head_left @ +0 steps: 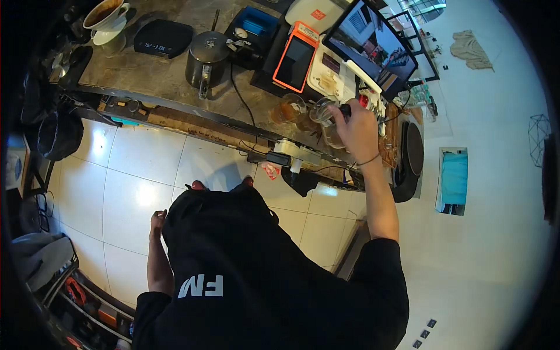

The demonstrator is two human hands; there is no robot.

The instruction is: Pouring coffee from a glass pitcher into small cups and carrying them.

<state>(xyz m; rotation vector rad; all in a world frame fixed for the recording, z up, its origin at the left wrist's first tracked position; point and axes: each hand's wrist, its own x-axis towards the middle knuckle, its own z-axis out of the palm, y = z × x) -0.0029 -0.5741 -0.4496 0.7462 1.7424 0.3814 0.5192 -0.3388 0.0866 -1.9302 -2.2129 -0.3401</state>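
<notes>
My right hand is closed around the dark handle of a glass jug, held over the counter's right part. The jug looks tilted to the left, but its contents are hard to make out. Just left of it stands a glass with amber-brown liquid. Below the jug are more glassware pieces, partly hidden by it and my hand. My left hand hangs low beside my body, away from the counter. Its fingers are loosely bent and apart, with nothing seen in them.
Along the counter are a coffee dripper, a black scale, a dark kettle, an orange-edged payment terminal and a monitor. A cable crosses the counter to a power adapter at its front edge.
</notes>
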